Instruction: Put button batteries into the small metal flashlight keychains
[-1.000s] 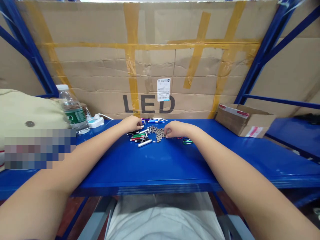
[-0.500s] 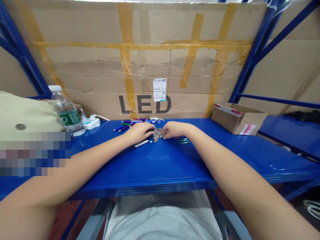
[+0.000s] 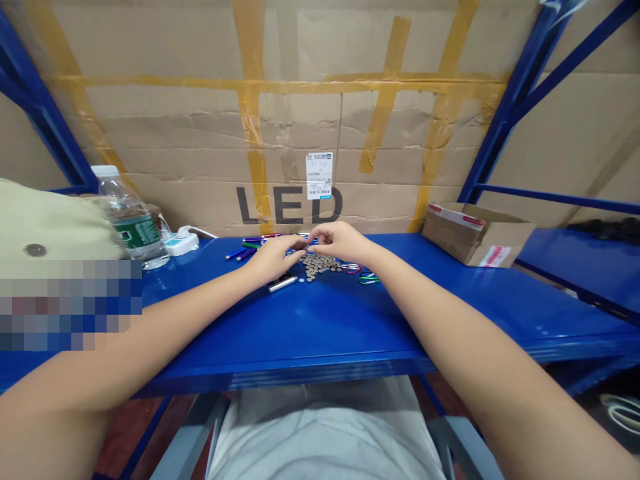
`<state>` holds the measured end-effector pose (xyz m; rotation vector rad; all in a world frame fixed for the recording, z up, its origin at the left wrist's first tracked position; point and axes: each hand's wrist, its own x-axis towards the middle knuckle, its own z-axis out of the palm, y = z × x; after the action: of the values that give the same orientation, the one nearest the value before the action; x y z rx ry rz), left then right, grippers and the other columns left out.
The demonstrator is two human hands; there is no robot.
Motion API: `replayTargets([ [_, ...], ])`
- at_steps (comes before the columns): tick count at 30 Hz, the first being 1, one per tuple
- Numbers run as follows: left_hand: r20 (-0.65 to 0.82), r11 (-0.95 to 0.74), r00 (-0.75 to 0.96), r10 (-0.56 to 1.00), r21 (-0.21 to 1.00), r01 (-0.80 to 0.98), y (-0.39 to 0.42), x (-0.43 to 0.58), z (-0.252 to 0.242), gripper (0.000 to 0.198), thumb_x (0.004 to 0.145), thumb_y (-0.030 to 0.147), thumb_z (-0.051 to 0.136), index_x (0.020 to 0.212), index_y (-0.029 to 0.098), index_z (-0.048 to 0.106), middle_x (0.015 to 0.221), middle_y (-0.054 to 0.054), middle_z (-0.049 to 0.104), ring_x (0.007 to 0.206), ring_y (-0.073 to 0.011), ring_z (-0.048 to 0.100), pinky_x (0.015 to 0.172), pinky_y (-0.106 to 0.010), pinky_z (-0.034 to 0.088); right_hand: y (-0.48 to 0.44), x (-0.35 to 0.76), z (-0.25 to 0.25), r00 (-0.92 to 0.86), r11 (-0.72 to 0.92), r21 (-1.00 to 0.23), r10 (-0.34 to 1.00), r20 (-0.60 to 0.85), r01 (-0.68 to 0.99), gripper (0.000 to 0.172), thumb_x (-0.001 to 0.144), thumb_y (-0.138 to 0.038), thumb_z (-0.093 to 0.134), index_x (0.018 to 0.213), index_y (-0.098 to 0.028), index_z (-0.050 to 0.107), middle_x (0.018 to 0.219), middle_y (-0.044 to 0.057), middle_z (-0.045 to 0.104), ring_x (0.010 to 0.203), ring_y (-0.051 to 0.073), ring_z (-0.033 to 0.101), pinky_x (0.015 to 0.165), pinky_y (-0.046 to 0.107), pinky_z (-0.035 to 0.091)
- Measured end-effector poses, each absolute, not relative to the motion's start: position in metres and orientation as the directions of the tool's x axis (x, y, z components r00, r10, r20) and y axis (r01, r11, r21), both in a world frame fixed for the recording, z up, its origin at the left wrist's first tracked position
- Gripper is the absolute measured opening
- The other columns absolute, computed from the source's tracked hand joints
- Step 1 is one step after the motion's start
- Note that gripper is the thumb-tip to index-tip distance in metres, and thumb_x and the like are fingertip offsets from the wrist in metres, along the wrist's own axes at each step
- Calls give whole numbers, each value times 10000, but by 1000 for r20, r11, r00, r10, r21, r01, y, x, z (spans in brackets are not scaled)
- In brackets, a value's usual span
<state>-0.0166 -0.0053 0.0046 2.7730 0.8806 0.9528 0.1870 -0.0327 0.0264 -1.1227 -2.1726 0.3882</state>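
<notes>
Looking down from your head camera, your left hand point(image 3: 277, 259) and right hand point(image 3: 336, 241) meet fingertip to fingertip just above the pile of small metal discs point(image 3: 320, 265) on the blue shelf point(image 3: 325, 320). Both pinch closed; anything between them is too small to tell. A silver tube point(image 3: 283, 283) lies just beside your left hand.

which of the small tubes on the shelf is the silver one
The silver metal tube lying alone beside the left hand, nearest the viewer; the blue and purple tubes lie farther back.
</notes>
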Motion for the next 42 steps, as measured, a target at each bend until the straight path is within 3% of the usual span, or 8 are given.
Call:
replayTargets([
  [12,566,-825,605,560,311,472,-8,-17,6,236,870,242,561,1082,200,653,1045,-50,722,944,-188,670,857,-320,510,-31,187,24,-416,621,-525,782,464,581,205,784,-281,631,948,-160,659,622,-48,483,594,92,433,581,238,339],
  [20,651,-857,605,458,142,495,-3,-22,4,247,897,258,550,1120,225,650,1098,-54,704,1005,-193,647,889,-335,499,-35,193,33,-385,616,-543,785,486,570,208,779,-253,635,962,-154,645,637,-45,482,604,94,439,589,238,350],
  [25,676,-866,614,408,72,495,0,-26,4,239,914,267,537,1121,223,647,1094,-54,705,1002,-190,647,875,-319,494,-40,193,37,-448,657,-438,747,492,614,189,812,-298,613,922,-158,676,603,-48,450,585,92,402,580,235,321],
  [33,659,-853,623,422,56,519,0,-25,3,229,918,286,537,1106,217,645,1079,-57,708,999,-205,648,857,-319,483,-48,185,39,-544,663,-164,710,446,731,234,832,-264,582,1021,-212,710,707,-4,586,656,112,459,631,249,301],
  [39,674,-852,612,414,50,521,5,-29,4,202,913,266,545,1087,210,631,1105,-58,703,1023,-198,643,882,-331,465,-51,190,46,-426,610,-242,735,528,754,252,866,-291,534,1040,-165,666,691,-6,562,649,113,456,643,255,328],
  [42,665,-843,609,432,58,534,7,-31,4,193,909,269,547,1069,206,633,1103,-55,704,1026,-199,641,894,-336,463,-49,195,46,-427,538,-251,818,385,805,201,812,-240,575,964,-164,682,721,7,601,655,117,489,635,251,347],
])
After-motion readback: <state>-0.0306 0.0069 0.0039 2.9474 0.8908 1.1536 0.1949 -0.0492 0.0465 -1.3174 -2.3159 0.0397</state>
